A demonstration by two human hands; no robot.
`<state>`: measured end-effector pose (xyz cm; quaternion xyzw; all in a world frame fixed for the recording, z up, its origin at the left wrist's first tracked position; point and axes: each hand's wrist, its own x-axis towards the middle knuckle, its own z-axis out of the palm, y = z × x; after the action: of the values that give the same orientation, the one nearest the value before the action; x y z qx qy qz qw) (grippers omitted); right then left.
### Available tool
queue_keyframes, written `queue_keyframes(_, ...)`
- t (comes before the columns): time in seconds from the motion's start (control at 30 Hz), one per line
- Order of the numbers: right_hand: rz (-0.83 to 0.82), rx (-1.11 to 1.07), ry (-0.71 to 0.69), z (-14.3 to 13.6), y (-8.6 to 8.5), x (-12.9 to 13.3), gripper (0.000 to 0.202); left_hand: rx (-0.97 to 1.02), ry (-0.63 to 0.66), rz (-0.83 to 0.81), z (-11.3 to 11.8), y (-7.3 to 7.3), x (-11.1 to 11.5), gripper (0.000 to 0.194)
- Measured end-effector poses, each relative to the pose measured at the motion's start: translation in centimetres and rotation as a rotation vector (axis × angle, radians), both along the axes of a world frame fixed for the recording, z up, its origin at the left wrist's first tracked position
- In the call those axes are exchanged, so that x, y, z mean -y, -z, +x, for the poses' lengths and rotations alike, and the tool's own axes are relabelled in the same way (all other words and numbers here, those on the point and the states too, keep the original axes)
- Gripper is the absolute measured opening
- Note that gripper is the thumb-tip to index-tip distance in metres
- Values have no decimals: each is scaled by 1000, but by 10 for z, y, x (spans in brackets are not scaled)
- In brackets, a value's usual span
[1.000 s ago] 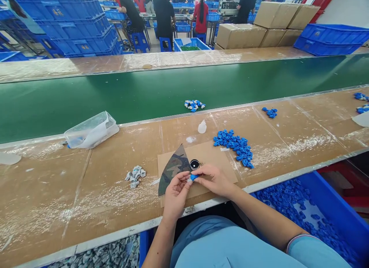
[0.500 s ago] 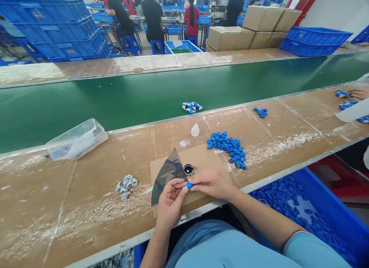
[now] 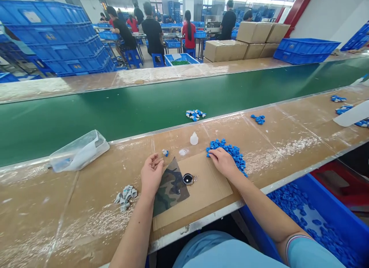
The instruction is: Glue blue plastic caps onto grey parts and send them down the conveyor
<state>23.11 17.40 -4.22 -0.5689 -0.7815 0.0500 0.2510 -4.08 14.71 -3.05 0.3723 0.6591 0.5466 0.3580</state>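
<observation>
My left hand point(image 3: 152, 172) is held above the left edge of the cardboard sheet point(image 3: 211, 183). Its fingers are loosely bent, apart from the thumb, and hold nothing. Just beyond them a small blue-and-white piece point(image 3: 165, 152) lies on the table. My right hand point(image 3: 224, 163) reaches to the near left edge of a pile of small blue pieces point(image 3: 235, 154), thumb and fingertips pinched on one blue piece. Between the hands, a camouflage-patterned sheet point(image 3: 173, 187) and a small round container with dark contents point(image 3: 188, 178) rest on the cardboard.
A white squeeze bottle point(image 3: 194, 138) stands behind the cardboard. Grey-white pieces point(image 3: 126, 197) lie at left, near a clear plastic container point(image 3: 80, 152). Blue-and-white pieces point(image 3: 196, 114) sit on the green belt point(image 3: 138, 106). A blue bin point(image 3: 325, 222) of blue pieces is below right.
My hands have parted. The blue-and-white piece held between them now lies beyond my left hand, which let it go. My right hand has moved right to the blue pile. The view has tilted up.
</observation>
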Motion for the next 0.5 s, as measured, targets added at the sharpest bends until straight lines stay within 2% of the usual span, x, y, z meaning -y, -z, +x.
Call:
queue_keyframes(0.1,-55,74,17,-5,-2,2,13,-113,0,-10,-8,4,22,29)
queue_keyframes(0.2,-119,137,56,-9,-5,0,13,-339,-80,-31,-26,7,50,29)
queue_keyframes(0.27,-159,171,77,-11,-7,-1,9,-506,-164,-48,-42,5,67,27)
queue_keyframes(0.33,-201,180,95,-11,-11,-2,6,-641,-188,-87,-55,0,81,23)
queue_keyframes(0.4,-239,136,87,-8,-15,-2,8,-733,-130,-142,-63,-6,91,19)
queue_keyframes(0.5,-286,-56,15,-1,-20,2,16,-815,1,-183,-64,-10,99,16)
